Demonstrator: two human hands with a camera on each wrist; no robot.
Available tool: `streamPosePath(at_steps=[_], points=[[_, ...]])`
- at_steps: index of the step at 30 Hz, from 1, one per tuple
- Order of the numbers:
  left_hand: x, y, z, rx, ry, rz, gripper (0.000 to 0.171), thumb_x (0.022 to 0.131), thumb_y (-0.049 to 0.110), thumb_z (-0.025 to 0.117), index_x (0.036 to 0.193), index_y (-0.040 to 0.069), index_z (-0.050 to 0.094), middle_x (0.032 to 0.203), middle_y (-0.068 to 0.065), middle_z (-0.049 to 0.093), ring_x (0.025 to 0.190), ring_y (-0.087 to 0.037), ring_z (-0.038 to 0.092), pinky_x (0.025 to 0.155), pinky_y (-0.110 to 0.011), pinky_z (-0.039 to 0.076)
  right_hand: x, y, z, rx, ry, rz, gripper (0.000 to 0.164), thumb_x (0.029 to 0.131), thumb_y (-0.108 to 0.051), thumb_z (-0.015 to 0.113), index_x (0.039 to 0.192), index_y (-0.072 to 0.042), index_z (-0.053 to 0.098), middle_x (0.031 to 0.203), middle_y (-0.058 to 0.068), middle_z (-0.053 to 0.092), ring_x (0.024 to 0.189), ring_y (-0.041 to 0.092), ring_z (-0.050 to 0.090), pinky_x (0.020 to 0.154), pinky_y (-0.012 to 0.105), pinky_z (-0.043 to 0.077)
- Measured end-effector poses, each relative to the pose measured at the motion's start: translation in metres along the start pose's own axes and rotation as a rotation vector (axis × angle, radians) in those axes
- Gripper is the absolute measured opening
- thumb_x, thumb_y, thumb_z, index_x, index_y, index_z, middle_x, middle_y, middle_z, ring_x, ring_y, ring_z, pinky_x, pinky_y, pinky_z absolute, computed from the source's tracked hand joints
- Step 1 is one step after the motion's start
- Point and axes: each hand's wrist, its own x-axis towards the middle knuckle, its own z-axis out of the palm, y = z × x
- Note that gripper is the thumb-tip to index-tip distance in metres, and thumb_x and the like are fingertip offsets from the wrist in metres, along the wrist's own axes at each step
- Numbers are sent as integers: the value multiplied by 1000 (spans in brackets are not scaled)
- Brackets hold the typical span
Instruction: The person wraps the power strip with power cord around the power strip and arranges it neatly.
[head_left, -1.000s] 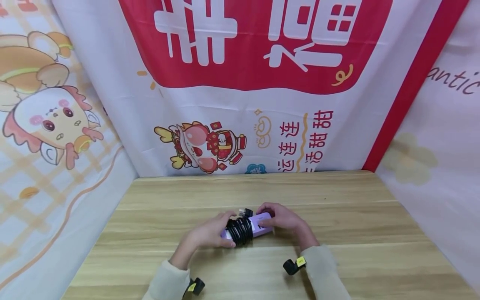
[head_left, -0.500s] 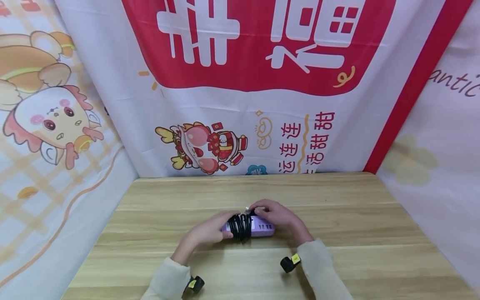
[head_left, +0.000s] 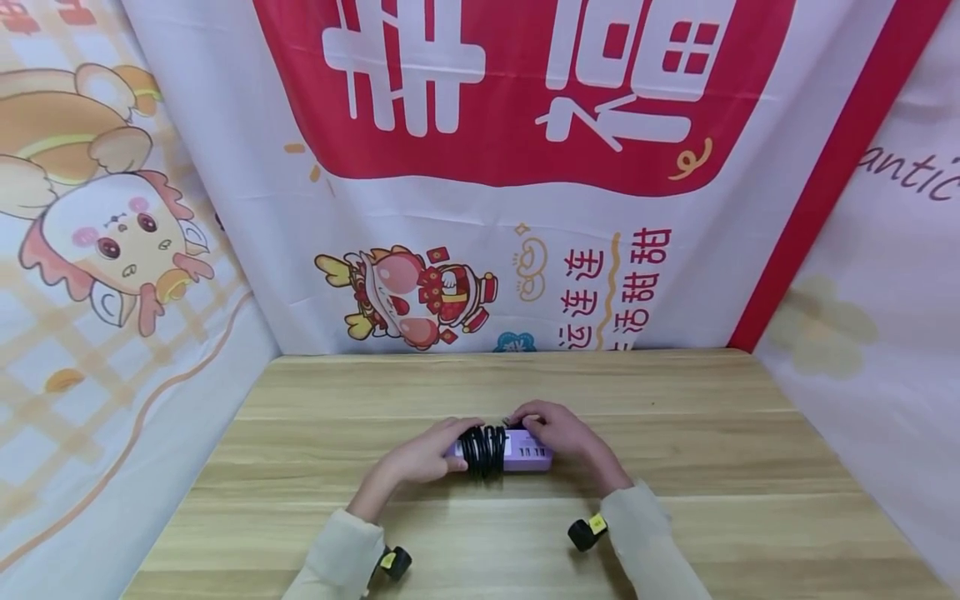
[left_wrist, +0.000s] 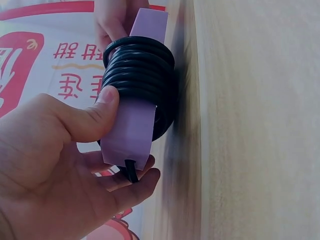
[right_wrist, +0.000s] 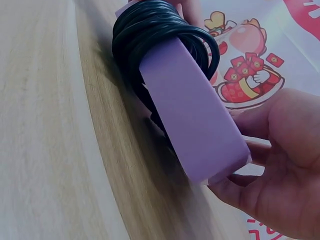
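A purple power strip [head_left: 528, 457] with a row of small ports is held above the table in the head view. Its black cord [head_left: 484, 452] is wound in several loops around the middle. My left hand [head_left: 423, 452] grips the left end, thumb against the near side beside the loops; in the left wrist view the cord comes out of that end of the strip [left_wrist: 129, 125]. At the other end, my right hand [head_left: 561, 432] holds the strip from its far side. The right wrist view shows those fingers behind the smooth purple face [right_wrist: 195, 115].
The wood-grain table [head_left: 480, 550] spreads around both hands. Printed cloth [head_left: 450, 200] hangs along its back edge, with more cloth on the left [head_left: 150, 400] and right [head_left: 847, 433]. A small black camera [head_left: 587, 533] sits at the right wrist.
The strip has turned from a slant to nearly level, and its row of ports now faces the near side. My right hand has shifted its hold toward the far side; my left keeps its grip.
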Motion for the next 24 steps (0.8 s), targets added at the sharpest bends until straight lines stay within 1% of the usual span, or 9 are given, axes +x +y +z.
streamPosePath(at_steps=[3,8,11,15,19,22,24], points=[[4,-1,-1,2,4,6,62,95,12,65,152,14,39,143,-17,50,129,-30,50,110,-55,42,-1,2,-5,-6,14,30,23,103,-15,52,109,-23,73,125,1,67,119,24,60,105,52,45],[9,-2,-4,25,44,26,61,96,10,64,152,17,39,143,-15,49,130,-32,48,109,-56,41,1,7,-11,-23,13,54,20,102,-21,55,110,-27,73,128,0,66,120,24,59,104,51,46],[11,-2,-5,24,57,34,62,95,8,64,151,18,40,145,-16,47,132,-34,46,110,-58,40,2,9,-13,-31,4,45,20,101,-20,56,112,-24,73,128,2,66,122,26,59,104,52,46],[13,-4,-5,10,63,18,62,95,8,64,151,20,40,146,-16,46,131,-35,45,109,-60,40,1,10,-15,-33,-7,37,23,101,-20,56,118,-23,71,133,4,64,124,29,58,105,53,46],[13,-10,-3,8,64,2,61,98,15,62,153,22,38,148,-15,46,133,-35,44,111,-59,38,-3,11,-19,-20,-4,57,27,101,-21,57,126,-21,67,136,6,62,123,30,59,104,53,47],[13,-16,-4,-5,73,14,60,99,22,61,154,19,36,151,-16,45,138,-36,43,113,-58,36,-9,13,-27,-9,21,82,28,101,-20,57,127,-20,66,137,6,62,122,29,60,102,52,49],[13,-19,-7,-22,87,16,59,101,25,59,154,17,35,153,-15,43,142,-35,40,116,-55,34,-13,15,-35,-7,41,91,28,101,-18,56,128,-17,65,137,7,61,122,30,60,101,52,49]])
